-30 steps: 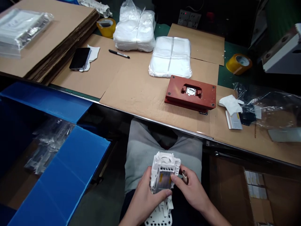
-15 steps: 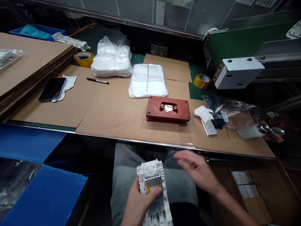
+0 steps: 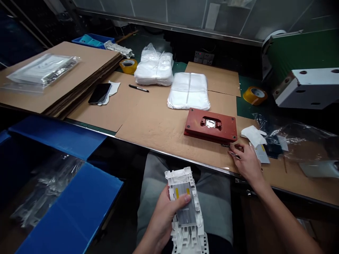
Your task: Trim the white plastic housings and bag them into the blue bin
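Observation:
My left hand (image 3: 169, 211) is wrapped round a long white plastic housing (image 3: 186, 208) above my lap. The thumb presses on the housing's clear grey panel, close to two yellow strips. My right hand (image 3: 246, 160) rests at the table's front, by the lower right corner of a red block fixture (image 3: 212, 125). Its fingers are pinched together; a small thing seems to be between them, too small to make out. A small dark piece (image 3: 225, 145) pokes out from under the fixture beside the fingertips. In the fixture's recess sits a small metal plate (image 3: 210, 123).
Bundled white plastic bags (image 3: 188, 91) lie behind the fixture. A pen (image 3: 138, 88), a phone (image 3: 100, 94) and a cardboard stack (image 3: 87, 53) are at the left. Tape (image 3: 254, 96), a white glove-like cloth (image 3: 253, 135) and clear film lie right. Blue boards (image 3: 76, 211) stand lower left.
My right hand has moved from above my lap forward to the table beside the red fixture, its fingers now pinched. The view has swung left. My left hand still holds the white housing.

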`<state>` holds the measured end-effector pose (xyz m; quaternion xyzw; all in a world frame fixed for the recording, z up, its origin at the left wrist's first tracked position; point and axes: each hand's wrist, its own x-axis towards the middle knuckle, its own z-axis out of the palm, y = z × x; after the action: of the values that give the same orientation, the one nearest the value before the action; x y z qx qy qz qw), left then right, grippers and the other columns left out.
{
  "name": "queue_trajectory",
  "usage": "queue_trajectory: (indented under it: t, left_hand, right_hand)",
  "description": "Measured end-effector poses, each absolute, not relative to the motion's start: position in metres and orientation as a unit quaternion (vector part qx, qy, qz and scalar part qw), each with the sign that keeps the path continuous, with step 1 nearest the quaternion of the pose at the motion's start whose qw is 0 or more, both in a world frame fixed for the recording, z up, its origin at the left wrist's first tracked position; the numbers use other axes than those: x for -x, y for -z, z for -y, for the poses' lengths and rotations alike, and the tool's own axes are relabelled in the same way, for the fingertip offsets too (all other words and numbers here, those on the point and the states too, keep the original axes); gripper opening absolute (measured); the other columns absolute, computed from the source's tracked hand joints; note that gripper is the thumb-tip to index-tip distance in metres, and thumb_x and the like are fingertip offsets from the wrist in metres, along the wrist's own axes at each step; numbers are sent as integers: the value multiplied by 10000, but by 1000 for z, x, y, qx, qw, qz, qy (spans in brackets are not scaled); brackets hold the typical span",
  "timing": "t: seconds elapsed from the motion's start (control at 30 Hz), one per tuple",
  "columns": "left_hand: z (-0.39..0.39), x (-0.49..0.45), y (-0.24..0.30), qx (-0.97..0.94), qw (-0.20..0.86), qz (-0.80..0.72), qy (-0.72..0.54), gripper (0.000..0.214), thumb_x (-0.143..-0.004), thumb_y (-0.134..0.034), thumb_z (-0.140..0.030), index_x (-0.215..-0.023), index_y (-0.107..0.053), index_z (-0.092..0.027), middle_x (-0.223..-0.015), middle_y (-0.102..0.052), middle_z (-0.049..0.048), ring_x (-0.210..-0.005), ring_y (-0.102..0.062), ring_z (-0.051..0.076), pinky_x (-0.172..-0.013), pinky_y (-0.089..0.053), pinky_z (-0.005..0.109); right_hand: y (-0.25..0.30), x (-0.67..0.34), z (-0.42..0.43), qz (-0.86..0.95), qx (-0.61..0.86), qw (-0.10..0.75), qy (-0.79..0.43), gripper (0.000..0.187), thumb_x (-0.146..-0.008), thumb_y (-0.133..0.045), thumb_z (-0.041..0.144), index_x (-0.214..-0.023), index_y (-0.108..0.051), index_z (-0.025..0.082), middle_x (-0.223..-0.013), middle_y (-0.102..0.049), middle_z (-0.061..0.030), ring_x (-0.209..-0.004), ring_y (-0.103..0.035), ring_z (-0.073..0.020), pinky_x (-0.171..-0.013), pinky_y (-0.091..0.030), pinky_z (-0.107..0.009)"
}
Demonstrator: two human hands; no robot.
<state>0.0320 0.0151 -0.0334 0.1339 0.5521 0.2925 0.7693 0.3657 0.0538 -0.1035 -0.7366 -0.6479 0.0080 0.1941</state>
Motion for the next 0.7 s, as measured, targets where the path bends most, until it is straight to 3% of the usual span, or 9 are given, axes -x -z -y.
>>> queue_trajectory:
  t: [0.17, 0.27, 0.37, 0.53, 0.7]
  left_hand:
    - [-15, -31, 27, -130, 775, -533, -314, 470, -740, -826, -211, -1160, -627, -146, -1081, -764, 129, -839, -725, 220, -774, -588, 330]
    - [-14, -28, 20, -139, 778, -521, -321, 464, -764, -809, -206, -1182, -616, -148, -1084, -760, 128, -930, -724, 249, -797, -588, 337]
    - [-13, -25, 17, -153, 780, -520, -314, 464, -773, -815, -233, -1181, -608, -156, -1024, -764, 105, -899, -725, 240, -793, -594, 344]
    - [-13, -23, 16, -151, 782, -523, -303, 465, -774, -825, -259, -1173, -602, -172, -1043, -766, 95, -850, -730, 221, -785, -609, 356]
    - [-15, -26, 13, -136, 784, -522, -307, 479, -775, -824, -233, -1193, -599, -177, -1147, -755, 121, -984, -732, 272, -806, -614, 358]
  right_hand:
    - [99, -362, -51, 636, 731, 248, -21, 288, -932, -582, 410, -902, -796, 220, -1086, -658, -146, -1031, -560, -346, -761, -483, -463]
    - [87, -348, -43, 624, 718, 304, -61, 223, -887, -658, 401, -855, -780, 217, -1126, -681, -129, -1055, -595, -323, -884, -489, -482]
    - [70, -326, -29, 591, 709, 361, -133, 143, -875, -695, 365, -858, -745, 232, -1160, -711, -86, -1081, -644, -278, -983, -486, -453]
    - [50, -288, -1, 479, 716, 424, -278, 156, -853, -745, 373, -857, -716, 220, -978, -770, -74, -916, -727, -245, -794, -586, -365]
    - [52, -260, 17, 380, 705, 471, -369, 216, -775, -824, 354, -885, -691, 225, -889, -741, -37, -855, -703, -201, -780, -578, -313]
